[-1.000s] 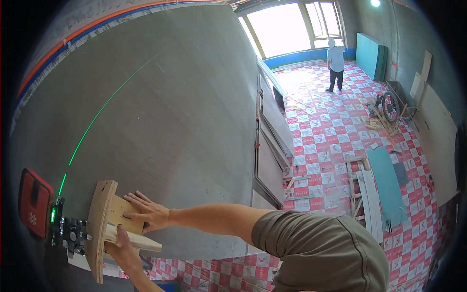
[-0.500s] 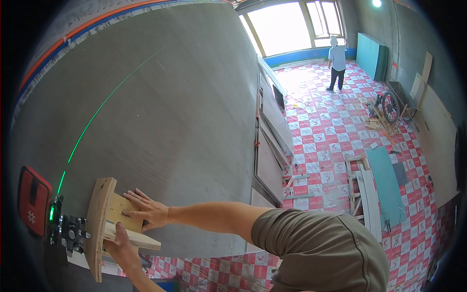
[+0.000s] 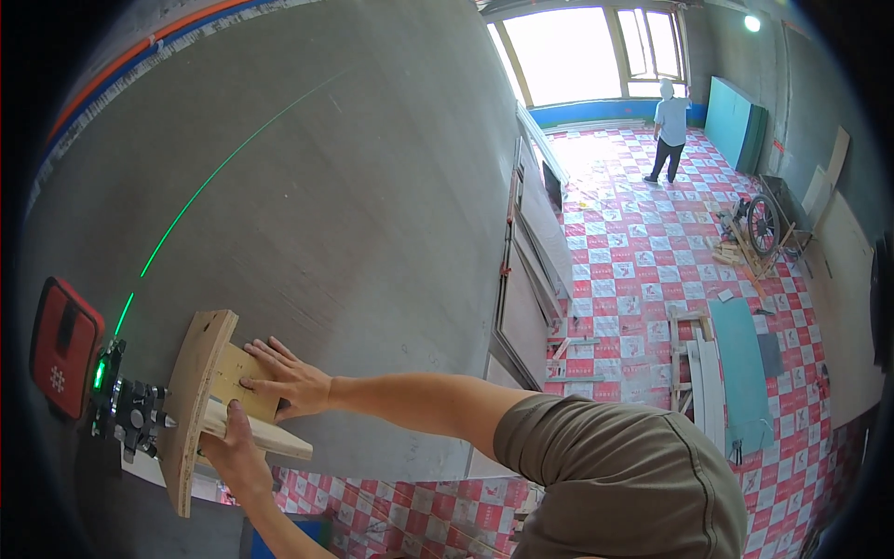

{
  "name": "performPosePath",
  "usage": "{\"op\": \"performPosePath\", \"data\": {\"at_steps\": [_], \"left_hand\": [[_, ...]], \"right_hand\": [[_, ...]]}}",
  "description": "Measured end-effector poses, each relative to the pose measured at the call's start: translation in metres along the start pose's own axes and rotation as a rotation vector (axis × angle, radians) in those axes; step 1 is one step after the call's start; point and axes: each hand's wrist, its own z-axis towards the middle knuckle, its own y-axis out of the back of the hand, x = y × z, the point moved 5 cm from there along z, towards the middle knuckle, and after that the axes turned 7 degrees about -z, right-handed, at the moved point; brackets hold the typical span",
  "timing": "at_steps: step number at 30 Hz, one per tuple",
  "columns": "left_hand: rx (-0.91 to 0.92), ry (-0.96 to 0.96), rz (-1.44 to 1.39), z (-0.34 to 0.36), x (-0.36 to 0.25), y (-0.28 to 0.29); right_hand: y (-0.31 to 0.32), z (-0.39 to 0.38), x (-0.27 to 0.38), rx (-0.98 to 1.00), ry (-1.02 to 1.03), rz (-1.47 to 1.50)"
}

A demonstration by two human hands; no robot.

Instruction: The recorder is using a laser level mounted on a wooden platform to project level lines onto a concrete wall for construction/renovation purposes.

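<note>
A wooden bracket (image 3: 200, 391) of a flat board, a back plate and a brace sits against the grey wall (image 3: 372, 242). My left hand (image 3: 238, 461) grips it from below, thumb up along the brace, its other fingers mostly hidden. Spread over the back plate, my right hand (image 3: 296, 380) presses flat with fingers apart, some reaching the wall. On the board's far side from my hands is a black adjustable mount (image 3: 140, 419), carrying a red-and-black laser level (image 3: 67, 347). A green laser line (image 3: 209, 177) runs along the wall from it.
Wall panels (image 3: 531, 307) lean along the wall. Red-and-white checked sheeting (image 3: 610, 289) covers the floor, with a green board (image 3: 745, 373) and a wooden frame (image 3: 684, 359) on it. A wheeled cart (image 3: 764, 224) stands at right; another person (image 3: 670, 130) stands by the window (image 3: 568, 56).
My view has shifted, so the room appears lower and farther right, while bracket and laser level appear slightly higher. Both hands keep their places on the bracket.
</note>
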Motion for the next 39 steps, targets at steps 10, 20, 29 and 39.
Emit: {"op": "performPosePath", "data": {"at_steps": [10,20,29,39], "left_hand": [[0.030,-0.010,0.012,-0.002,-0.003,0.001],[0.013,-0.025,0.064,0.002,0.004,0.003],[0.007,-0.047,-0.009,0.002,0.005,0.001],[0.000,-0.013,0.007,0.003,0.005,0.000]], "right_hand": [[0.000,0.002,0.002,0.019,-0.010,0.003],[0.000,0.002,0.001,0.026,-0.010,-0.007],[0.002,0.002,0.003,-0.008,0.008,0.003],[-0.003,0.001,-0.001,-0.024,0.025,0.001]]}}
